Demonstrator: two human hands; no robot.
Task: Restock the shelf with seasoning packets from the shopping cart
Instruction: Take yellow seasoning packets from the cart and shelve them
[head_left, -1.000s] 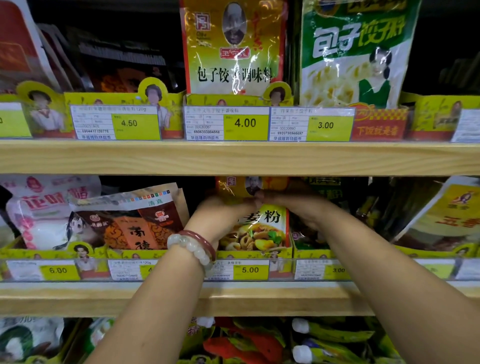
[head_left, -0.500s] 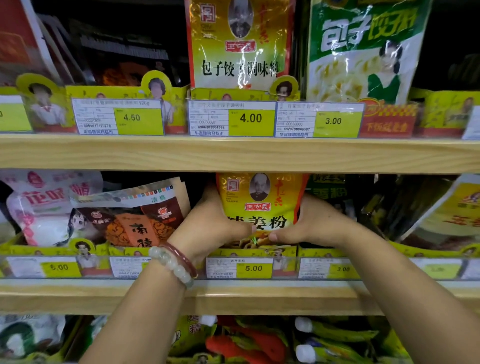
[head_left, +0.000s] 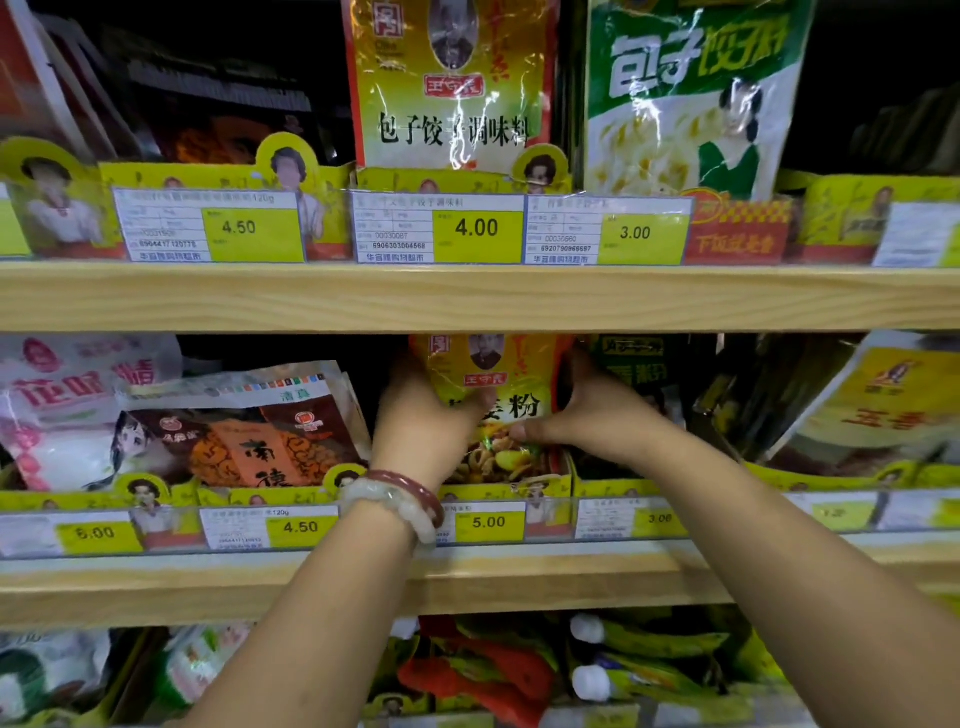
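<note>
Both hands, left (head_left: 423, 415) and right (head_left: 592, 410), grip packet (head_left: 496, 384) sides at shelf (head_left: 467, 577) front edge; looks light, floppy, slick; hold edges.

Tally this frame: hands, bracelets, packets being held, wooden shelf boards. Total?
Hands: 2, left hand, right hand
Bracelets: 2, white bead bracelet, red bracelet
Held packets: 1, yellow packet
Wooden shelf boards: 2, upper board, lower board
Total: 7

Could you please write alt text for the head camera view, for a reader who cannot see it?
Two hands, left hand and right hand, hold a yellow seasoning packet by its sides in a middle-shelf slot above a 5.00 price tag. The wooden shelf above carries more packets behind tags reading 4.50, 4.00 and 3.00. The left wrist wears two bracelets.
</note>
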